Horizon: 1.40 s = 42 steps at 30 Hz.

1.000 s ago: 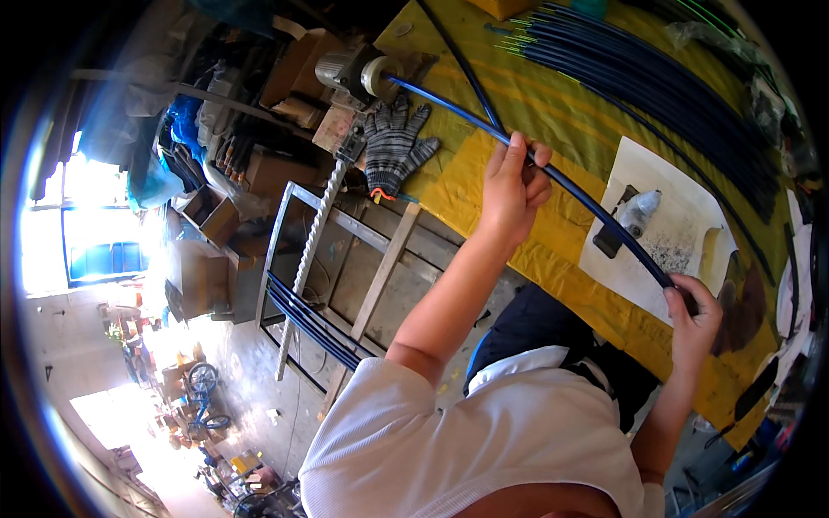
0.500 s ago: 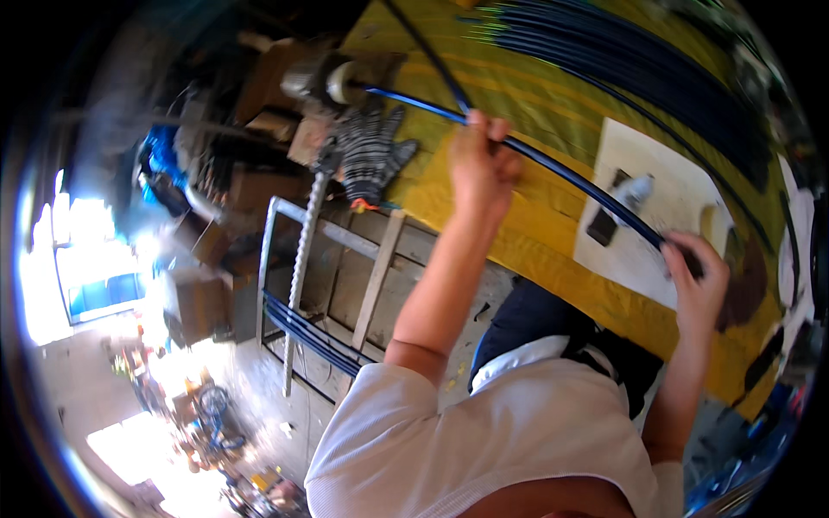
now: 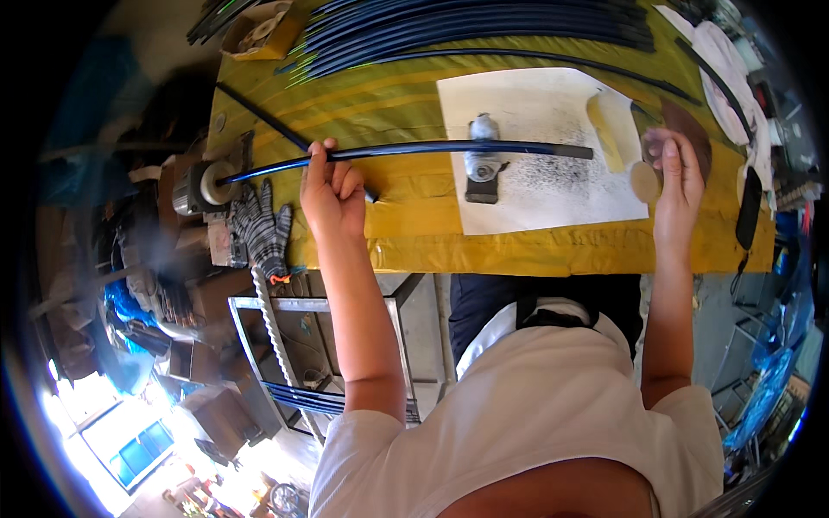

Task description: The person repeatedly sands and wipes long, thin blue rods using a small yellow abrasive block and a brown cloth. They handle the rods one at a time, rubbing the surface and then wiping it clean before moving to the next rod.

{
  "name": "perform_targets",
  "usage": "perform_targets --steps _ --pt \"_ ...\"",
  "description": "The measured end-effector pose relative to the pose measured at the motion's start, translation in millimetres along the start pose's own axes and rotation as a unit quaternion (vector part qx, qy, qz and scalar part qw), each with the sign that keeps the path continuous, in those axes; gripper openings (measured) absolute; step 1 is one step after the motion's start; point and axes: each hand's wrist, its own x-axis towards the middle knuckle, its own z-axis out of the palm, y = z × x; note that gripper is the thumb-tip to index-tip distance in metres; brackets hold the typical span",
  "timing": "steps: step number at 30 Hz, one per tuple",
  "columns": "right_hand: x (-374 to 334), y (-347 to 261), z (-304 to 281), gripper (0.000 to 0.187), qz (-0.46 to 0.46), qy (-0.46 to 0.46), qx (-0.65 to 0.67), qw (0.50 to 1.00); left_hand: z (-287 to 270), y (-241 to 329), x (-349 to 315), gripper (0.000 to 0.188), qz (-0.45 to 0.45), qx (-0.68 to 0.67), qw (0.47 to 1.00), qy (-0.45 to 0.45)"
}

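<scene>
A long, slim, glossy blue-black rod lies across my view, pinched in my left hand near its left part. Its left tip meets or overlaps the pale round wheel of a small motor; whether it touches, I cannot tell. A second dark rod slants behind my left fingers. My right hand is off the rod, its fingers apart and a little blurred. Beside it are a tan disc and a reddish-brown sheet. Nothing plainly shows in its grasp.
White paper with dark specks lies on the yellow-covered table, bearing a grey-white clamp-like piece and a yellowish strip. Several dark rods are bundled at the back. A striped glove hangs near the motor; below stands a metal frame.
My right hand has let go of the rod's right end and moved beside the disc and brown sheet. The left hand still holds the rod. My view has turned and shifted.
</scene>
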Motion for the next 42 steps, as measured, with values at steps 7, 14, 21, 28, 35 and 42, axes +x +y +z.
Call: perform_targets --steps 7,14,21,28,35,42 --pt "-7 45 -59 0.011 0.008 0.028 -0.097 0.995 14 -20 -10 0.011 -0.02 0.014 1.0 -0.009" --pt "33 35 -11 0.019 -0.039 -0.039 -0.271 0.961 26 -28 -25 0.026 -0.004 0.038 0.998 0.045" --pt "49 43 29 0.016 0.0 -0.131 -0.293 0.947 14 -25 -89 0.023 0.122 0.073 0.985 0.101" --pt "13 -18 -17 0.018 -0.259 -0.14 -0.078 0.952 64 -67 -162 0.015 0.134 0.374 0.916 -0.063" --pt "-30 -60 -27 0.019 -0.354 -0.172 0.091 0.915 126 -105 -145 0.039 0.405 0.56 0.653 -0.311" --pt "-37 -58 -31 0.023 -0.355 -0.21 0.116 0.904 132 -114 -142 0.027 0.478 0.554 0.552 -0.4"
